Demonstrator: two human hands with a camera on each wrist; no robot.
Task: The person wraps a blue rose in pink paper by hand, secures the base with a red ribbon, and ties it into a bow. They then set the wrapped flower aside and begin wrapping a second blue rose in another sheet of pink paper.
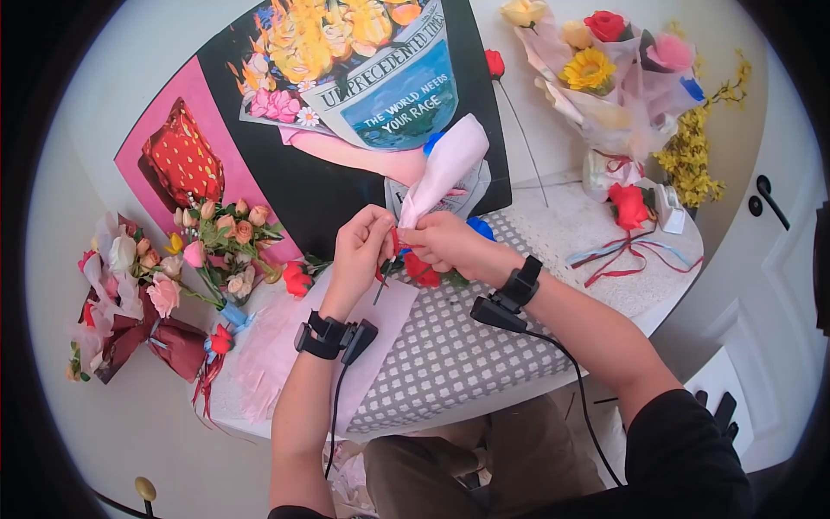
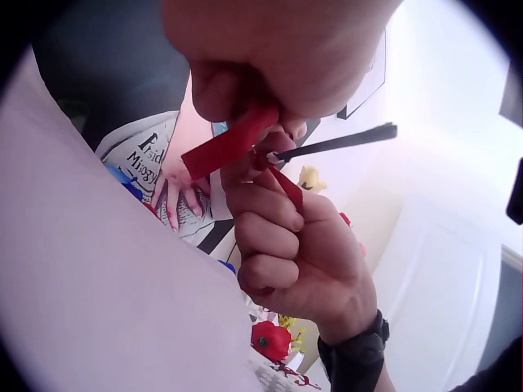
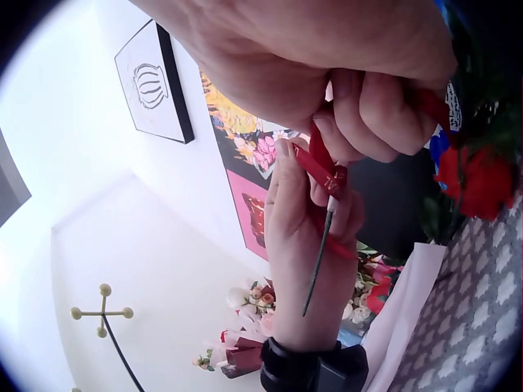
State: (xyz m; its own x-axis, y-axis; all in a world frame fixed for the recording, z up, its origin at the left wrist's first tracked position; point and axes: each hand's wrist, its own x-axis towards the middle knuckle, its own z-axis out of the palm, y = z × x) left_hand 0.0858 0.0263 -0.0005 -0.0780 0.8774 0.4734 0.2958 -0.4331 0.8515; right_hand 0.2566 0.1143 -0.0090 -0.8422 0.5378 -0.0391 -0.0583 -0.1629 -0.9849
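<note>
A pale pink paper cone (image 1: 443, 169) wraps a flower whose dark stem (image 3: 320, 253) sticks out below the hands. Red ribbon (image 2: 229, 143) lies around the gathered bottom of the wrap. The left hand (image 1: 361, 246) pinches the ribbon between thumb and fingers beside the stem. Close against it, the right hand (image 1: 450, 246) has its fingers curled round the ribbon at the base of the cone. In the right wrist view the right hand (image 3: 351, 73) covers part of the ribbon and the wrap's base.
Pink paper sheets (image 1: 294, 346) and a grey patterned cloth (image 1: 441, 355) cover the table's front. Red flowers (image 1: 422, 270) lie behind the hands. Bouquets stand left and in a vase (image 1: 601, 177) at right, near cut ribbons (image 1: 635, 255). A painted board (image 1: 303, 182) leans at the back.
</note>
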